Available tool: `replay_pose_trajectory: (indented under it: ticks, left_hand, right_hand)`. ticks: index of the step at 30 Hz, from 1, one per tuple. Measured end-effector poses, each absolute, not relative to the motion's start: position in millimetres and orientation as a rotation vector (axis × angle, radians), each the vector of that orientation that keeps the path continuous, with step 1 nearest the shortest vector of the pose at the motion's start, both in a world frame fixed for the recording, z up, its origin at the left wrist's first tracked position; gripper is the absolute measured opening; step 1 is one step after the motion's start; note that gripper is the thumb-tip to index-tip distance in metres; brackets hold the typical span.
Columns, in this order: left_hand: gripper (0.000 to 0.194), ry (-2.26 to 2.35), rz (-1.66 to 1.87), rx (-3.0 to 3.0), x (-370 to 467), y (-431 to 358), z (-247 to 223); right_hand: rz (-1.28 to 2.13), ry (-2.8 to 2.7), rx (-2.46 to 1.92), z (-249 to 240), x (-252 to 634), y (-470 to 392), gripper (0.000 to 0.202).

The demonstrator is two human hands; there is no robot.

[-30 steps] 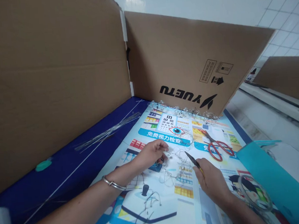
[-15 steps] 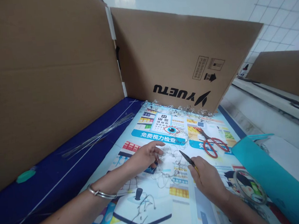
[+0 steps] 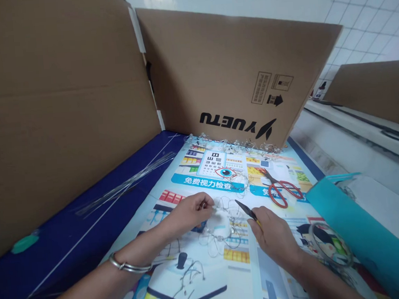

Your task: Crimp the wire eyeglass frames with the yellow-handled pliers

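My left hand point(image 3: 193, 210) is closed in a pinch on thin looped wire point(image 3: 221, 205), which trails over the printed sheet below it. Small shiny beads or knots dot the wire, too fine to make out. In my right hand point(image 3: 275, 231) is a pair of long-nosed pliers point(image 3: 244, 206) with dark jaws and a yellow-and-black grip. The pliers point up and left, a short way right of the wire, and do not clearly touch it. Several more cut wire pieces point(image 3: 191, 279) lie nearer to me.
Red-handled scissors point(image 3: 282, 191) lie beyond my right hand. At right are a wire coil point(image 3: 331, 245) and a turquoise box point(image 3: 361, 229). Straight wires point(image 3: 126, 185) rest on the blue surface at left. Cardboard panels point(image 3: 235, 73) stand at the back and left, with wire pieces point(image 3: 233, 145) along the base.
My left fingers have drawn together on the wire, and the hand has turned slightly. The pliers stay close by in my right hand. The whole view has shifted a little.
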State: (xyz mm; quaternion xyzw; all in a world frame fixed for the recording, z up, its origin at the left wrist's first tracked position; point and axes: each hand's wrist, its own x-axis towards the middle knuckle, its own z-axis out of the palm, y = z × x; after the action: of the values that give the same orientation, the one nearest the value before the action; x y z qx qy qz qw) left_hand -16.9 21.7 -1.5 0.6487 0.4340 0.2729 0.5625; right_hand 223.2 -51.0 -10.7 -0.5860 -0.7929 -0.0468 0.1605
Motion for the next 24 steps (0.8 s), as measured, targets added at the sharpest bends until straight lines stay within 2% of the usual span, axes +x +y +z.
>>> replay_pose_trajectory:
  ticks: [10, 16, 24]
  left_hand:
    - [0.012, 1.098, 0.649, 1.622, -16.2, 21.8, -6.7]
    - [0.006, 1.005, 0.692, 1.511, -14.9, 21.7, -8.2]
    - [0.009, 0.964, 0.661, 1.408, -14.3, 20.1, -3.8]
  right_hand:
    - [-0.199, -2.319, -1.653, -10.0, 221.5, -49.9, 0.02]
    - [-0.22, -2.33, -1.647, -10.2, 220.8, -49.1, 0.021]
    - [-0.196, -2.332, -1.616, -9.9, 220.7, -48.7, 0.021]
